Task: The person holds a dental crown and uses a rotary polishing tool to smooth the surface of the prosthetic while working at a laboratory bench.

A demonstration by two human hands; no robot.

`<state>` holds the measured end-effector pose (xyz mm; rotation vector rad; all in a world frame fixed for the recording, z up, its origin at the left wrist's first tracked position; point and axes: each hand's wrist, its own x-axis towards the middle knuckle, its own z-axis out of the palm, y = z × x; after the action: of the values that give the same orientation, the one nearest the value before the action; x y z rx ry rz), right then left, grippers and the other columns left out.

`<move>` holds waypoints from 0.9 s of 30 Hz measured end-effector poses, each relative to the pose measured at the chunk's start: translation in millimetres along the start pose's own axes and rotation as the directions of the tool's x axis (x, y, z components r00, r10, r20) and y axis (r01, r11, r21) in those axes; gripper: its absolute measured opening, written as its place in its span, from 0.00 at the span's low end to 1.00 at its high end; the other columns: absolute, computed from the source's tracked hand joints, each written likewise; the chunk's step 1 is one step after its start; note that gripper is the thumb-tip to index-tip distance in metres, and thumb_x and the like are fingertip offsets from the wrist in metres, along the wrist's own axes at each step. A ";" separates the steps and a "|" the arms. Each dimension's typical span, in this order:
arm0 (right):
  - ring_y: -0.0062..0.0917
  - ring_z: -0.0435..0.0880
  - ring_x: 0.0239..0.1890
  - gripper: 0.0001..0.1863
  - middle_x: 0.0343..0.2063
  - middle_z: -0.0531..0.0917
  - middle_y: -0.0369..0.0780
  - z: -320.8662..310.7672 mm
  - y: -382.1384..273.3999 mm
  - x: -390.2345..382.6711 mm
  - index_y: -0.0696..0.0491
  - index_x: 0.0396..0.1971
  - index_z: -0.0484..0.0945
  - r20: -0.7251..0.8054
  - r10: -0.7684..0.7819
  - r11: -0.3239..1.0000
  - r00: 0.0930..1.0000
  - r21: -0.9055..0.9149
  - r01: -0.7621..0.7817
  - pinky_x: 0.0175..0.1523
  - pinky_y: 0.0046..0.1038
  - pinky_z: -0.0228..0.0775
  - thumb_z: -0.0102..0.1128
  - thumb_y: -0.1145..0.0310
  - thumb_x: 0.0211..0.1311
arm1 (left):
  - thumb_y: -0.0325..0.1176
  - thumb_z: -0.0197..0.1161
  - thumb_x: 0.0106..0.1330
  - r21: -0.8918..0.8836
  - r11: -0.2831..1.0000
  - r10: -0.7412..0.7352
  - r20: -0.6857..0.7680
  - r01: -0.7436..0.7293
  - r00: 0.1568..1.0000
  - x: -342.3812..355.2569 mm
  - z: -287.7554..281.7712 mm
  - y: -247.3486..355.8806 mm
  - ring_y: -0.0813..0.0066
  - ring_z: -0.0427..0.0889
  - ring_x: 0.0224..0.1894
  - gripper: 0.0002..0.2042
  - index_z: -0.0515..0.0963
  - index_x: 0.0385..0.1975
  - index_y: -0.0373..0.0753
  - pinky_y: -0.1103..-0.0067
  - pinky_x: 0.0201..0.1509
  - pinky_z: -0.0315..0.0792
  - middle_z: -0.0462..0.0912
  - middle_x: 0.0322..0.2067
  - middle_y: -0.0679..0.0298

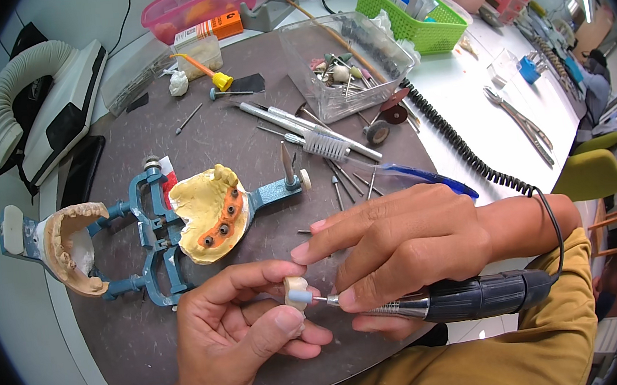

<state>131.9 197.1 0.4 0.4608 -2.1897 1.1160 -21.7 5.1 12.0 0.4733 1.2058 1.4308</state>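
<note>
Between the thumb and fingers of my left hand (244, 328) is a small cream-coloured dental piece (294, 286), partly covered by the fingertips. My right hand (410, 249) grips a rotary handpiece (453, 301) with a black body and a metal nose. Its pale blue cylindrical bur (301, 296) lies against the dental piece. Beyond my left hand, a blue dental articulator (150, 230) lies opened out on the mat. One side carries a yellow plaster model (194, 200) with an orange strip and several dark round holes; the other carries a beige plaster model (69, 249).
A clear bin (307, 100) of burs stands at the back, beside a green basket (419, 33). Loose burs, metal tools and a brush (323, 146) lie on the dark mat. A coiled cord (468, 149) runs to the handpiece. Pliers (517, 124) lie on the white table at right.
</note>
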 end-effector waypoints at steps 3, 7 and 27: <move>0.46 0.87 0.48 0.13 0.32 0.86 0.43 0.8 -0.2 -0.5 0.57 0.37 0.80 -0.005 0.011 1.000 1.000 -0.017 -0.011 0.53 0.45 0.81 0.74 0.77 0.53 | 0.28 0.64 0.67 -0.002 1.000 0.003 0.002 -0.003 1.000 0.5 0.4 -0.2 0.62 0.89 0.33 0.21 0.69 0.56 0.28 0.79 0.32 0.87 0.82 0.43 0.49; 0.46 0.88 0.47 0.12 0.31 0.86 0.43 0.6 1.9 -2.0 0.57 0.37 0.80 -0.017 0.016 1.000 1.000 -0.012 -0.016 0.54 0.45 0.81 0.74 0.77 0.54 | 0.28 0.64 0.68 0.008 1.000 -0.011 0.012 0.011 1.000 -0.1 -0.7 0.9 0.63 0.89 0.33 0.21 0.69 0.56 0.28 0.79 0.32 0.87 0.81 0.43 0.49; 0.46 0.88 0.47 0.12 0.31 0.86 0.43 1.4 3.2 -1.8 0.57 0.35 0.80 -0.037 0.007 1.000 0.999 -0.030 -0.008 0.52 0.44 0.82 0.74 0.76 0.53 | 0.29 0.63 0.69 0.019 1.000 -0.006 0.025 0.006 1.000 0.1 -0.8 1.2 0.63 0.89 0.34 0.20 0.69 0.58 0.29 0.77 0.35 0.88 0.82 0.43 0.50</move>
<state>130.8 197.9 -3.4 0.4159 -2.1751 1.0859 -23.0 5.0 12.6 0.4988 1.2009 1.4057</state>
